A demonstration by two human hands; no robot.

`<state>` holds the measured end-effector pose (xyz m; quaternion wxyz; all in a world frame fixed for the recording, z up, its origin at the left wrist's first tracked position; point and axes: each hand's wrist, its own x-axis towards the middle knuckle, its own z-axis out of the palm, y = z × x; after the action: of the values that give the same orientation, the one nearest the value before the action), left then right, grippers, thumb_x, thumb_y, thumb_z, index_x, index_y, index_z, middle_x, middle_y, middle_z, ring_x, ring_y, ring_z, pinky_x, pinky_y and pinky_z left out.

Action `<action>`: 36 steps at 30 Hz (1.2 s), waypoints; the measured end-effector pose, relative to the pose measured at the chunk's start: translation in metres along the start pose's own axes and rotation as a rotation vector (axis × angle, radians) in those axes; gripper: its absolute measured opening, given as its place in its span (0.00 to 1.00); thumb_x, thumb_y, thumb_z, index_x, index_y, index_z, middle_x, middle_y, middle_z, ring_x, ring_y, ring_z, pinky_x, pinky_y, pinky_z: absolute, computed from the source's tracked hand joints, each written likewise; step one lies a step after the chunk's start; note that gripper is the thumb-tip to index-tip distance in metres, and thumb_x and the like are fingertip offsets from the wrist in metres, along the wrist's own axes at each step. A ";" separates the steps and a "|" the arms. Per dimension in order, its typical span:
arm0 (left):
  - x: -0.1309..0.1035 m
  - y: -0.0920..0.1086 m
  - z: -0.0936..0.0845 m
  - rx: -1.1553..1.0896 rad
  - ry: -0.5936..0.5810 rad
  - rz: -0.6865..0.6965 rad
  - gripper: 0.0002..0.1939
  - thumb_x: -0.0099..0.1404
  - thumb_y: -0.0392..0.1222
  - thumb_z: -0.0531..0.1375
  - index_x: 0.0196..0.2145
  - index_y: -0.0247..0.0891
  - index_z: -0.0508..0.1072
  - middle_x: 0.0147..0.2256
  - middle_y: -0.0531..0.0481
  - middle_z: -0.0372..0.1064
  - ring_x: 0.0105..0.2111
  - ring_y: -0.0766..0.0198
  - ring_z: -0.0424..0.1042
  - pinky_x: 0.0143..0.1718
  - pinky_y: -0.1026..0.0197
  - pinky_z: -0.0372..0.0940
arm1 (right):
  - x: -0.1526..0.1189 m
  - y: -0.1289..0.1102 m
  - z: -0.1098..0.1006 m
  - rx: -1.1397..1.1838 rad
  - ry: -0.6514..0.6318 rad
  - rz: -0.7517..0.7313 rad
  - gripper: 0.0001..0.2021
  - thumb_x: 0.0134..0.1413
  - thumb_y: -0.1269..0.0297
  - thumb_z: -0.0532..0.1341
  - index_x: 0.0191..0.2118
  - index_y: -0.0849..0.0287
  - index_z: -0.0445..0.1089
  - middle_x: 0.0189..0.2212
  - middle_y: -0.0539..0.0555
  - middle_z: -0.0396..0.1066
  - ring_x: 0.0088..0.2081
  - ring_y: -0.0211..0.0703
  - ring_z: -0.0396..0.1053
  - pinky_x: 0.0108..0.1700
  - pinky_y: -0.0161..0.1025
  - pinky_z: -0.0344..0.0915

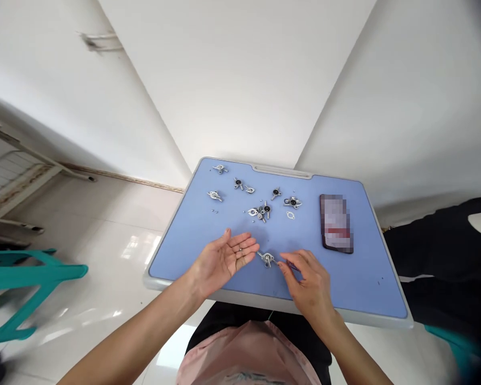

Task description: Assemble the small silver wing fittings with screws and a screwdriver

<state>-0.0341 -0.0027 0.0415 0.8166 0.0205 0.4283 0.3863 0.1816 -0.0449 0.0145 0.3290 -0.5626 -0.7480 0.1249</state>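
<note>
Clock face set on the blue bench [208, 256], twelve at its far edge.

Left hand [223, 263]: at eight o'clock, palm up; grip apart, fingers extended. A tiny metal bead [241, 249] sits loose on the fingers; exact shape too small to tell.

Right hand [310, 280]: at five o'clock, palm down; grip together, apparently clamped on a slim tool [293, 265], mostly hidden by the fingers. Type of tool not confirmed.

Work piece: flanged metal fitting [268, 259] near six o'clock, between the two hands, its right end just beside the right thumb tip. Cannot tell whether it rests on the bench or is slightly raised.

Surroundings: joined cluster of metal fittings [260, 215] toward eleven; fitting with a black cap [293, 202] toward one, with a flat oval plate [287, 214] just beside it. Phone [336, 227] at three.

Handling notes (judgement): hold the left palm level and slightly cupped, since the bead could roll off. Keep it low and close to the fitting so any drop lands on the bench. Steady the fitting before pressing with the tool; its arms look likely to rock. Light fingertip pressure, right wrist braced.
</note>
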 end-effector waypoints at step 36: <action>0.030 -0.040 -0.011 1.931 -0.106 1.165 0.13 0.62 0.35 0.63 0.45 0.38 0.70 0.44 0.46 0.72 0.45 0.53 0.66 0.45 0.49 0.60 | -0.012 0.009 0.016 -0.312 -0.113 -0.095 0.06 0.60 0.71 0.61 0.32 0.56 0.72 0.28 0.50 0.70 0.33 0.40 0.64 0.26 0.38 0.49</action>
<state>-0.0077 -0.0148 -0.0005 0.1713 0.8563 0.4376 0.2141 0.1802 -0.0504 -0.0067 0.2005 -0.5629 -0.8015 0.0229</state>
